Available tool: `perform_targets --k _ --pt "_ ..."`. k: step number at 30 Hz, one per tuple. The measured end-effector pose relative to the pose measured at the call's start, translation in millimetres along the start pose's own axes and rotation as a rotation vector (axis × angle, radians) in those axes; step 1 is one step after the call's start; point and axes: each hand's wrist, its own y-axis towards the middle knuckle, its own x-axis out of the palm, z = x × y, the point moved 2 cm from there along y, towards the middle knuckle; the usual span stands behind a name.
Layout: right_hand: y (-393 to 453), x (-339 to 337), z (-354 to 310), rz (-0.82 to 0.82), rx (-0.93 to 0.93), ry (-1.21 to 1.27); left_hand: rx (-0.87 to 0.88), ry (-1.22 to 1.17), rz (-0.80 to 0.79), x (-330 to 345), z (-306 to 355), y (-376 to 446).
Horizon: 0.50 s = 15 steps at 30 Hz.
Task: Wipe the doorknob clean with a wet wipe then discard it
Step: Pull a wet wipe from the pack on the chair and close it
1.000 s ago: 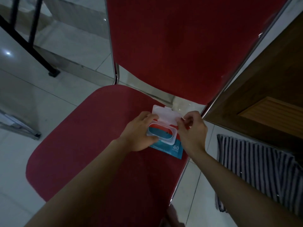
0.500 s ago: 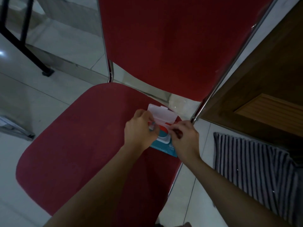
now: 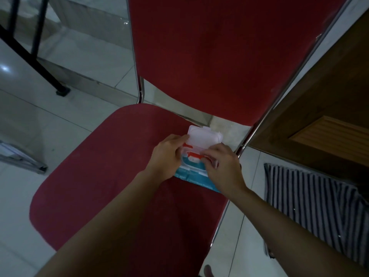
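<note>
Lying at centre frame on the back right edge of the red padded chair seat (image 3: pixel 103 166): a flat teal and red wet wipe pack (image 3: pixel 196 177) with its clear white plastic flip lid (image 3: pixel 203 139) standing open. Left hand (image 3: pixel 169 156) curled against the pack's left side, grip closed on it, thumb by the lid's hinge; right hand (image 3: pixel 223 166) at the dispensing opening, fingers bent and pinching there, though what sits between them cannot be made out. At right, a brown wooden door (image 3: pixel 329 100) and striped grey cloth (image 3: pixel 319 206) on pale floor tiles (image 3: pixel 60 120)
</note>
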Motion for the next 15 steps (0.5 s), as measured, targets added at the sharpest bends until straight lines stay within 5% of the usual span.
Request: perform_targets --k 10,15 --pt "8 16 -15 -0.152 0.041 -0.06 0.006 -0.019 0.007 3 1 -3" --pt "10 6 -13 -0.12 0.258 0.16 0.005 -0.04 0.027 6 -1 -4"
